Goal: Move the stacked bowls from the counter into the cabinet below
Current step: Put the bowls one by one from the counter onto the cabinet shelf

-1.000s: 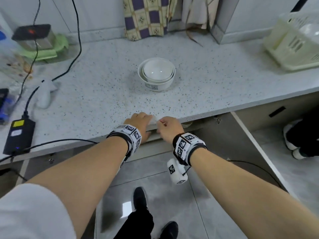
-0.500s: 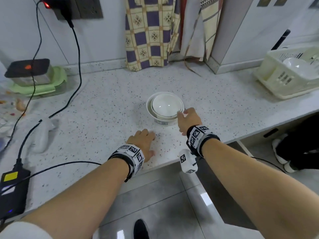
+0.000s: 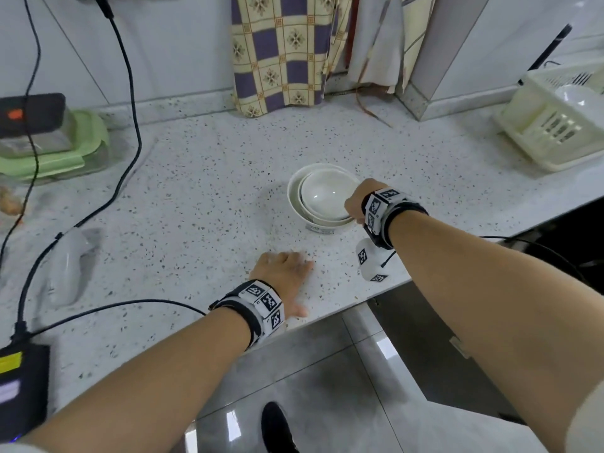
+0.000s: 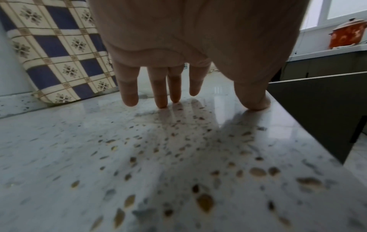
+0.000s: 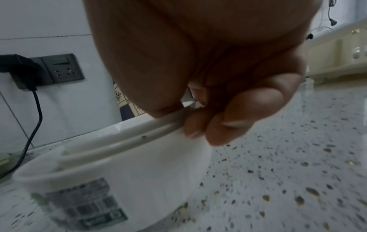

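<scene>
The stacked white bowls (image 3: 322,197) stand on the speckled counter (image 3: 202,197), a little beyond its front edge. My right hand (image 3: 354,204) pinches their right rim. In the right wrist view the thumb lies over the rim of the bowls (image 5: 111,160) and curled fingers (image 5: 224,127) press the outer wall. A printed label shows on the lowest bowl's side. My left hand (image 3: 287,273) rests flat on the counter, nearer me and left of the stack, with straight fingers (image 4: 160,87) touching the stone. The cabinet's inside is out of view.
A cream dish rack (image 3: 555,119) sits at the far right. Green-lidded containers (image 3: 52,148) and black cables (image 3: 130,103) lie at the left. A checked cloth (image 3: 277,53) hangs at the back wall. An open dark cabinet door (image 4: 321,109) juts out below the counter edge, right of my left hand.
Both hands have left the counter's front edge. The right hand reached up to the bowls and took hold of their rim. The left hand settled flat on the counter.
</scene>
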